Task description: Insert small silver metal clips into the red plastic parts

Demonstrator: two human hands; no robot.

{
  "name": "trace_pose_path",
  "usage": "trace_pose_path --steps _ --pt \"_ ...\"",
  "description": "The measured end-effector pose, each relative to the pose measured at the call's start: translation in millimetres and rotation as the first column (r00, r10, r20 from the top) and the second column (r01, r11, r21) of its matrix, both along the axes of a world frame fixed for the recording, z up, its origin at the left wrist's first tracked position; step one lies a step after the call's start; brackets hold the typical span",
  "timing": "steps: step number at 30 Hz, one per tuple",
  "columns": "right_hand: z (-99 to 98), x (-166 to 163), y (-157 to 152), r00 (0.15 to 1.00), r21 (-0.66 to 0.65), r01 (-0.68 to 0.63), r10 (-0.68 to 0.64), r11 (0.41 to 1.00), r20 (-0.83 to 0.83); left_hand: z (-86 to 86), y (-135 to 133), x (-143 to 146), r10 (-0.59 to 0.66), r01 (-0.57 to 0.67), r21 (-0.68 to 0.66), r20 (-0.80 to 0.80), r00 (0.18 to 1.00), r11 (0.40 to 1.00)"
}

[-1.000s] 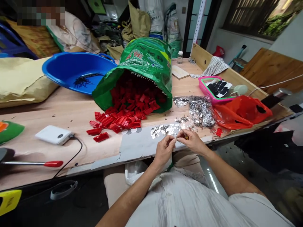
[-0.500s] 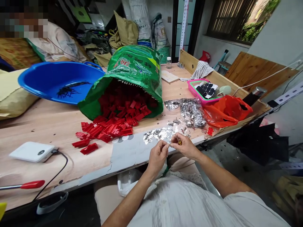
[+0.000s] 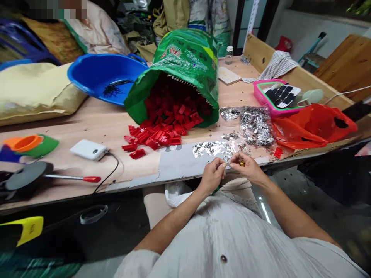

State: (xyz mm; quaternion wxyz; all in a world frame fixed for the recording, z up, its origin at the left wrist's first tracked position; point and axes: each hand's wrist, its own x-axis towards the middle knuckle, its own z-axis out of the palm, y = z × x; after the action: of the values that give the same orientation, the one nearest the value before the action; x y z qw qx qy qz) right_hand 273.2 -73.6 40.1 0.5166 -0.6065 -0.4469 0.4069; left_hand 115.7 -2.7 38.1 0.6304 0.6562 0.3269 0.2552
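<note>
Close to the table's front edge, my left hand (image 3: 213, 174) and my right hand (image 3: 247, 168) meet almost fingertip to fingertip. Both are closed in a pinch, and whatever sits between the fingers is too small to name. A small yellow thing (image 3: 242, 163) shows at the fingers of my right hand; I cannot tell if it is worn or held. Just beyond the hands, small shiny metal pieces (image 3: 207, 148) lie spread on a grey sheet (image 3: 181, 162). A clear bag of such pieces (image 3: 256, 125) lies behind them.
A green sack (image 3: 185, 54) on its side spills red plastic parts (image 3: 156, 135). Left of it are a blue basin (image 3: 95, 73), a white power bank (image 3: 88, 150) with a cable and a red-handled lever (image 3: 91, 179). Rightward sit a pink basket (image 3: 261, 98) and a red plastic bag (image 3: 315, 125).
The view has turned left and down, so the table's contents sit farther right and higher, and the lever tool shows more fully. My hands stay pinched close together, now slightly farther apart.
</note>
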Motion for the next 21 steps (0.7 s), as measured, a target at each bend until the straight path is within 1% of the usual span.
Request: trace_pose_path --steps 5,14,16,17,18,19,20,21 --pt "-2.2 3 -1 1.000 -0.044 0.014 -0.013 0.999 0.023 -2.3 -1 -3 0.002 -0.002 -0.008 0.012 1.000 1.000" --pt "-6.9 1 0 0.999 -0.070 0.001 0.002 0.998 0.046 -6.3 -1 -2 -0.001 0.001 -0.011 0.004 1.000 1.000" --pt "-6.9 7 -2 0.993 -0.061 0.001 0.006 0.998 0.118 -6.7 -1 -4 -0.004 0.004 -0.018 0.007 1.000 1.000" --pt "-5.5 13 -4 0.980 -0.058 0.013 -0.001 0.998 0.199 -6.7 -1 -5 -0.006 0.007 -0.019 0.007 1.000 1.000" --pt "-3.1 22 -6 0.950 -0.059 0.036 -0.016 0.998 0.312 -6.7 -1 -8 -0.009 0.009 -0.016 0.002 1.000 1.000" --pt "0.4 33 -8 0.892 -0.071 0.072 -0.033 0.995 0.451 -6.9 -1 -10 -0.011 0.011 -0.009 -0.007 1.000 1.000" --pt "4.8 46 -11 0.788 -0.095 0.123 -0.039 0.988 0.615 -7.2 -2 -13 -0.012 0.012 -0.002 -0.018 1.000 1.000" --pt "9.7 59 -13 0.644 -0.111 0.192 -0.040 0.975 0.764 -7.8 -2 -16 -0.011 0.011 0.002 -0.029 1.000 1.000"
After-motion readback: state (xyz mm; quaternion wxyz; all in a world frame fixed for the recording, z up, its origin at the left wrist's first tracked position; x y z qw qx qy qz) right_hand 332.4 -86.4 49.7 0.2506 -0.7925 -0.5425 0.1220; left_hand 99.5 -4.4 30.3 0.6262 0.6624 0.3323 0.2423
